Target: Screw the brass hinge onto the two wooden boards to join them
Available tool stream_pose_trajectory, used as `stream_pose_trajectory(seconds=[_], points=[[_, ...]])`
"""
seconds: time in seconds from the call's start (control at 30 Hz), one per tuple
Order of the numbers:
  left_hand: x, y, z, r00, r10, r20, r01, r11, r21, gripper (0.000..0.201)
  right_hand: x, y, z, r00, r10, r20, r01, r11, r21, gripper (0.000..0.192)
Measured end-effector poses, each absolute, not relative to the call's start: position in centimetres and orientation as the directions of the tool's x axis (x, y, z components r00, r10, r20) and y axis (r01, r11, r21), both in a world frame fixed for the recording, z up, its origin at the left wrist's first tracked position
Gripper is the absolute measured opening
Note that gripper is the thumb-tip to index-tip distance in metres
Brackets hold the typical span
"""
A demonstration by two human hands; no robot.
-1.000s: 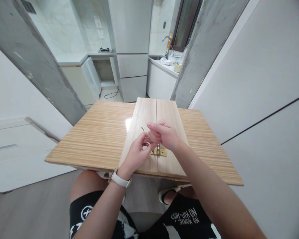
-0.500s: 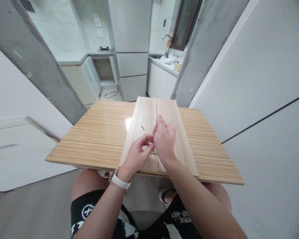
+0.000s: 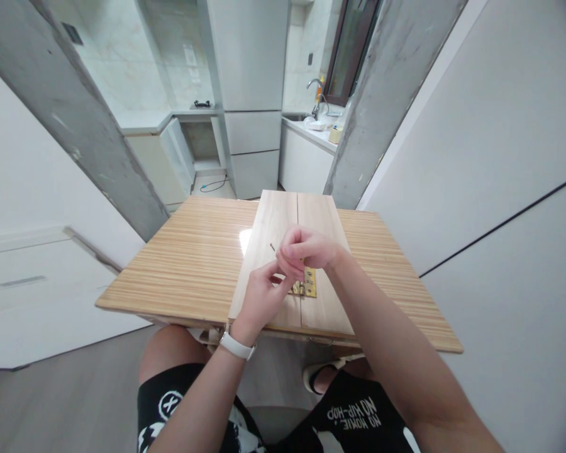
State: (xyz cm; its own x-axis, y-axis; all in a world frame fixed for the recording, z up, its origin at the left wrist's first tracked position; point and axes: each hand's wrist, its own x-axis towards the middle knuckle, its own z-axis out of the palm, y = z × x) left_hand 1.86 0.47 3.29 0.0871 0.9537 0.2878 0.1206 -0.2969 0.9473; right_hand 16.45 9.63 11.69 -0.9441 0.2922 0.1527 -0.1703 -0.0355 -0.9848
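My left hand (image 3: 260,296), with a white watch (image 3: 236,345) at the wrist, hovers over the near part of two pale boards (image 3: 272,220) lying side by side on a striped wooden table (image 3: 188,258), its fingers pinched narrow; I cannot tell what they grip. Just right of it, a brass hinge (image 3: 307,284) straddles the seam between the boards. My right hand (image 3: 306,250) curls above it, fingertips pinched at a small screw (image 3: 272,246). I judge this the screw-seating step; the next move calls for lining the tip with a hinge hole.
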Motion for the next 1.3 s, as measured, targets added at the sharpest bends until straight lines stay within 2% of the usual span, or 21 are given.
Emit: stream_pose_trajectory(seconds=[0.03, 0.1, 0.33, 0.5, 0.67, 0.77, 0.87, 0.97, 1.03, 1.1, 1.2, 1.3], points=[[1.9, 0.5, 3.3, 0.091, 0.955, 0.282, 0.119, -0.292, 0.949, 0.021, 16.3, 9.7, 11.6, -0.952, 0.265, 0.151, -0.176, -0.072, -0.982, 0.060], [2.0, 0.4, 3.2, 0.081, 0.957, 0.279, 0.115, -0.287, 0.951, 0.021, 16.2, 9.6, 11.3, -0.939, 0.298, 0.172, -0.221, -0.137, -0.966, 0.064], [2.1, 0.9, 2.8, 0.069, 0.955, 0.288, 0.079, -0.293, 0.953, 0.016, 15.5, 7.5, 10.8, -0.728, 0.661, 0.181, -0.293, -0.062, -0.954, 0.068], [1.9, 1.3, 3.1, 0.147, 0.937, 0.317, 0.099, -0.333, 0.938, 0.014, 14.9, 6.7, 10.8, -0.554, 0.818, 0.156, -0.346, -0.056, -0.937, 0.066], [1.5, 2.2, 3.4, 0.270, 0.914, 0.304, 0.095, -0.339, 0.936, 0.018, 14.2, 5.6, 10.1, -0.300, 0.939, 0.170, -0.351, 0.057, -0.934, 0.066], [1.0, 2.9, 3.1, 0.349, 0.890, 0.293, 0.098, -0.346, 0.933, 0.020, 13.1, 4.7, 9.8, -0.037, 0.983, 0.180, -0.259, 0.165, -0.952, 0.065], [0.5, 3.2, 2.7, 0.403, 0.872, 0.278, 0.066, -0.331, 0.941, 0.022, 11.6, 3.7, 9.7, 0.260, 0.944, 0.203, -0.104, 0.236, -0.966, 0.064], [0.4, 3.0, 2.6, 0.401, 0.868, 0.292, 0.048, -0.338, 0.940, 0.022, 10.5, 3.1, 9.7, 0.392, 0.894, 0.219, -0.003, 0.239, -0.971, 0.063], [0.6, 2.6, 2.7, 0.353, 0.880, 0.317, 0.064, -0.360, 0.931, 0.022, 10.5, 3.1, 9.6, 0.371, 0.899, 0.232, 0.004, 0.248, -0.969, 0.063], [0.9, 2.2, 2.8, 0.300, 0.897, 0.326, 0.082, -0.365, 0.927, 0.020, 11.2, 3.3, 9.6, 0.259, 0.933, 0.250, -0.025, 0.266, -0.964, 0.063], [1.3, 1.6, 3.0, 0.242, 0.920, 0.307, 0.096, -0.338, 0.936, 0.017, 13.2, 4.4, 9.8, -0.138, 0.956, 0.258, -0.117, 0.243, -0.963, 0.063], [1.3, 1.3, 3.0, 0.187, 0.941, 0.282, 0.126, -0.308, 0.943, 0.022, 15.4, 6.3, 10.5, -0.590, 0.779, 0.212, -0.161, 0.143, -0.977, 0.055]])
